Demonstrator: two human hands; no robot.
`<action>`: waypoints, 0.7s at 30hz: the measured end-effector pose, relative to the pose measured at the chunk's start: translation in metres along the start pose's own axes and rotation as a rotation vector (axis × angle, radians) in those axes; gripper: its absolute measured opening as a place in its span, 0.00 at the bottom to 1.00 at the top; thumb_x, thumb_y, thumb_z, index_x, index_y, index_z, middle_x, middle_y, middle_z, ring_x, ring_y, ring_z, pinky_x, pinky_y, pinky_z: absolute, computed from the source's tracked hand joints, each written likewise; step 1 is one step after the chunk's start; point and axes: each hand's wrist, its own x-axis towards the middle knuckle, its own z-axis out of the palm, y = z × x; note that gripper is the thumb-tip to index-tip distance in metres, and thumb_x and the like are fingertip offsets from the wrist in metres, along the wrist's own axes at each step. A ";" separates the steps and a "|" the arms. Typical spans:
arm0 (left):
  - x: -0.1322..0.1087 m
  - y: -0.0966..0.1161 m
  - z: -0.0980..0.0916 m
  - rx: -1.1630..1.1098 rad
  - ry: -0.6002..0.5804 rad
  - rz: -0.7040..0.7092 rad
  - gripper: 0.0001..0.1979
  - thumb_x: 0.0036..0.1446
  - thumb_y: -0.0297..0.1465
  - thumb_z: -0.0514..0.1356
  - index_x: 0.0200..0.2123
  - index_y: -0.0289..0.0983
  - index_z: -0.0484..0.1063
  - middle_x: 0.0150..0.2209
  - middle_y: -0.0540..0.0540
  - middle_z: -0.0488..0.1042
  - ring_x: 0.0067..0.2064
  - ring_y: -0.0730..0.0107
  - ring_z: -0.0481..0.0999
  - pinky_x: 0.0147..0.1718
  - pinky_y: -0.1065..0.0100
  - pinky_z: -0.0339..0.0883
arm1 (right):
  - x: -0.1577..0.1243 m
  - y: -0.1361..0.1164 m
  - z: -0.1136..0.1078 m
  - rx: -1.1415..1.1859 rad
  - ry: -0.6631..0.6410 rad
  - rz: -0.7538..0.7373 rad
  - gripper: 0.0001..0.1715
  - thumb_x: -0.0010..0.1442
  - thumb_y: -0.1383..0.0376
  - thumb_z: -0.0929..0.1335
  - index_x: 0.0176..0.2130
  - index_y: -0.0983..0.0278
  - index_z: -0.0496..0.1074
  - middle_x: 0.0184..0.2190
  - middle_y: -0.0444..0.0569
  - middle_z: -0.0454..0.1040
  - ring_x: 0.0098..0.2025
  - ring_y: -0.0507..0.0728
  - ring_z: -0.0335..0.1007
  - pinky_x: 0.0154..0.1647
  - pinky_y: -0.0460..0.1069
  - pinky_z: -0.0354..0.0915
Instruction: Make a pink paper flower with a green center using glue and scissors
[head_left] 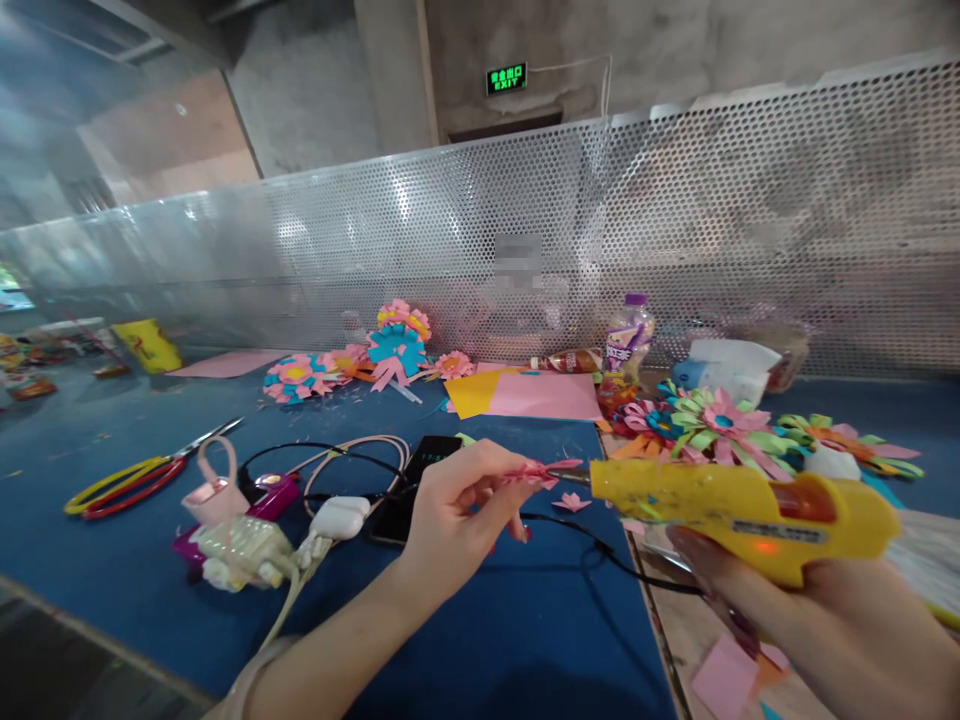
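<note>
In the middle of the view my left hand [461, 505] pinches a small pink paper flower [534, 473] between thumb and fingers. My right hand [810, 610] is wrapped round the grip of a yellow hot glue gun [697, 500], whose orange light glows on its side. The metal nozzle points left and reaches the flower's edge; I cannot tell whether it touches the paper. Below the nozzle, another small pink paper flower [572, 502] lies on the blue table [480, 640]. Part of a black phone [397, 515] shows behind my left wrist.
Red-and-yellow scissors [154, 480], a white power strip [240, 550] and looping cables lie at left. Finished paper flowers [397, 350] and pink sheets [551, 395] sit along the back, beside a purple-capped bottle [628, 340]. More flowers [720, 420] are at right. A perforated metal screen [450, 220] stands behind.
</note>
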 end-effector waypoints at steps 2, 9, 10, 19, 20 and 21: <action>0.000 0.001 0.000 0.010 0.006 0.009 0.06 0.54 0.25 0.59 0.34 0.41 0.74 0.29 0.51 0.69 0.17 0.83 0.70 0.12 0.80 0.60 | 0.000 0.001 -0.001 -0.008 -0.060 -0.030 0.24 0.56 0.54 0.63 0.13 0.59 0.61 0.07 0.42 0.63 0.09 0.50 0.60 0.07 0.41 0.59; -0.005 -0.003 0.000 0.080 0.037 -0.026 0.04 0.54 0.27 0.59 0.33 0.40 0.73 0.24 0.53 0.67 0.16 0.83 0.66 0.13 0.78 0.61 | 0.001 0.001 -0.002 -0.034 -0.037 -0.108 0.16 0.57 0.57 0.62 0.21 0.58 0.68 0.15 0.43 0.72 0.22 0.55 0.73 0.17 0.42 0.69; -0.006 -0.004 0.000 0.082 0.044 -0.027 0.04 0.54 0.27 0.59 0.33 0.40 0.73 0.24 0.53 0.67 0.16 0.83 0.66 0.13 0.78 0.61 | 0.001 0.001 -0.001 -0.038 -0.018 -0.131 0.13 0.57 0.57 0.62 0.25 0.58 0.69 0.19 0.44 0.75 0.26 0.56 0.75 0.20 0.42 0.71; -0.008 -0.008 0.001 0.156 0.091 0.025 0.05 0.52 0.25 0.60 0.33 0.40 0.72 0.22 0.53 0.66 0.16 0.83 0.61 0.13 0.78 0.57 | 0.001 0.004 0.001 -0.131 0.047 -0.312 0.16 0.57 0.63 0.63 0.47 0.57 0.66 0.40 0.44 0.78 0.41 0.58 0.75 0.36 0.44 0.73; -0.008 -0.008 0.001 0.169 0.098 0.033 0.05 0.52 0.25 0.60 0.32 0.40 0.71 0.22 0.54 0.66 0.17 0.83 0.61 0.13 0.78 0.56 | 0.002 0.003 0.001 -0.148 0.055 -0.322 0.16 0.57 0.63 0.63 0.47 0.58 0.66 0.40 0.44 0.77 0.41 0.58 0.75 0.36 0.45 0.74; -0.008 -0.008 0.002 0.177 0.104 0.039 0.04 0.52 0.24 0.60 0.31 0.40 0.71 0.22 0.54 0.65 0.17 0.83 0.60 0.14 0.78 0.56 | 0.002 0.001 0.000 -0.163 0.069 -0.327 0.16 0.57 0.63 0.63 0.46 0.58 0.67 0.40 0.45 0.77 0.41 0.59 0.75 0.36 0.45 0.74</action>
